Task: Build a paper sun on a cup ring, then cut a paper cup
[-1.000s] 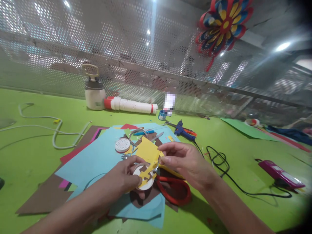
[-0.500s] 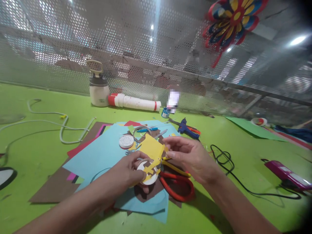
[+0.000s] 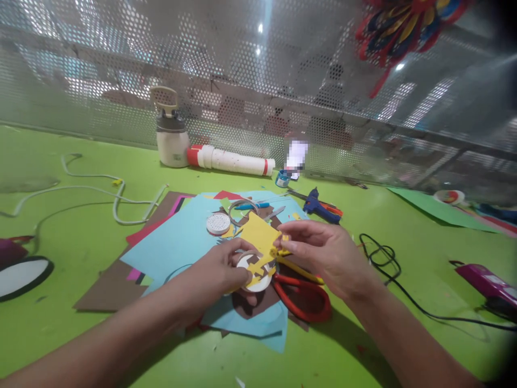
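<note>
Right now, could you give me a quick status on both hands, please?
Left hand holds white disc. Right hand pinches yellow paper over it. Red scissors lie just beside them.

You are seeing no readable text, brand or number anywhere. White jar label showing only illegible smudge. White tube bearing no legible print. Small item beside blue cap being blurred out.

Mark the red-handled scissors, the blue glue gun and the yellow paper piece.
red-handled scissors (image 3: 304,299): head view, on the red handle loop.
blue glue gun (image 3: 317,206): head view, on its blue body.
yellow paper piece (image 3: 260,235): head view, on its flat upper part.
</note>
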Demonstrator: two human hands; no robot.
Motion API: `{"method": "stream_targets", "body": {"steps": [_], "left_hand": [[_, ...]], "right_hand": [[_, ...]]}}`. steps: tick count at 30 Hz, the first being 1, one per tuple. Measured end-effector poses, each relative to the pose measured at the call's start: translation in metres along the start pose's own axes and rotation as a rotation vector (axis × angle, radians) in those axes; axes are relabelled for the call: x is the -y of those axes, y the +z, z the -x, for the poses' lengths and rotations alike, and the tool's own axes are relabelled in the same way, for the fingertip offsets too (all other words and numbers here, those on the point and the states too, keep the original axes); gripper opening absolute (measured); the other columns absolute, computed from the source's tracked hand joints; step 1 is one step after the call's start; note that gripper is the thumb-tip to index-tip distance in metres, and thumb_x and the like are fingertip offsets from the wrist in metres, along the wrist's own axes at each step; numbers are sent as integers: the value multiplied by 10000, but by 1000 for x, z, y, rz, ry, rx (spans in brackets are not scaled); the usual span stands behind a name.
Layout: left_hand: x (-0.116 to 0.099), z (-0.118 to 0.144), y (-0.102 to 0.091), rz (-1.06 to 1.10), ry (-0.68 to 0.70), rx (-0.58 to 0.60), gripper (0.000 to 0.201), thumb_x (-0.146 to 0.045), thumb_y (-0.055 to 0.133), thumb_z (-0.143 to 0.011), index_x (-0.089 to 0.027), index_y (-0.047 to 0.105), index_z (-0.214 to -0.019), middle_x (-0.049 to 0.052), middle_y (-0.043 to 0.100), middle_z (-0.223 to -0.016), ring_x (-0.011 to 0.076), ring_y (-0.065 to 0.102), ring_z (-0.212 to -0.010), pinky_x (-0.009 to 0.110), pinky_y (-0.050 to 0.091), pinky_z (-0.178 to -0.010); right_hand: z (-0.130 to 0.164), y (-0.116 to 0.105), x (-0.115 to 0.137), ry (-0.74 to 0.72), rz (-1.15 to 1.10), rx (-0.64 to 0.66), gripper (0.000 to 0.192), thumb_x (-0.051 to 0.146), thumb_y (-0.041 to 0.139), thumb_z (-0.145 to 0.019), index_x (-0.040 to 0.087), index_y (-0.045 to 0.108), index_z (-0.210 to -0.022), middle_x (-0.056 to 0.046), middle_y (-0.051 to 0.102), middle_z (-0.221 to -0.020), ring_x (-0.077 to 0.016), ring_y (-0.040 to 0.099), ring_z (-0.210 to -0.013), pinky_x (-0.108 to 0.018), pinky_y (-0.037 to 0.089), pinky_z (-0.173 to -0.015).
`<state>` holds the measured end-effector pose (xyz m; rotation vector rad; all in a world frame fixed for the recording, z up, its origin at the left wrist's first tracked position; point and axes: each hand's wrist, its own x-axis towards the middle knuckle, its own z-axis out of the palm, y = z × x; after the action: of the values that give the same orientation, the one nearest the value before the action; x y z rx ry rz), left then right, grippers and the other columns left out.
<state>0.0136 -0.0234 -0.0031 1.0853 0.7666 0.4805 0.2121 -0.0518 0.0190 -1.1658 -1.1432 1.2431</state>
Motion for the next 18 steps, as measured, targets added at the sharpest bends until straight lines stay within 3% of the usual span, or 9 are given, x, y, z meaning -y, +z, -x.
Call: {"method": "stream_targets", "body": {"steps": [6, 12, 18], "left_hand": [[-7, 7, 5, 39, -25, 6, 329, -113, 601, -669, -138, 525, -989, 41, 653, -612, 143, 582, -514, 303, 506, -557], [-6, 7, 3, 88, -60, 23, 264, -102, 596, -660, -106, 583, -923, 57, 656, -655, 122, 592, -512, 256, 497, -548], [-4, 5, 5, 64, -84, -27, 346, -118, 607, -645, -117, 517, -978, 67, 667, -657, 144, 598, -504, 304, 505, -570]], "right_hand": [[3, 14, -8, -95, 291, -65, 180, 250, 771, -701, 189, 742, -868, -38, 730, -833, -148, 653, -744, -287, 546, -702], [4, 27, -13, -306, 508, -60, 46, 196, 693, -745, 177, 714, -782, -35, 705, -830, -165, 631, -783, -280, 513, -670], [2, 25, -15, -299, 581, 8, 38, 163, 665, -770, 178, 699, -774, -33, 704, -812, -172, 633, -762, -286, 505, -666]]}}
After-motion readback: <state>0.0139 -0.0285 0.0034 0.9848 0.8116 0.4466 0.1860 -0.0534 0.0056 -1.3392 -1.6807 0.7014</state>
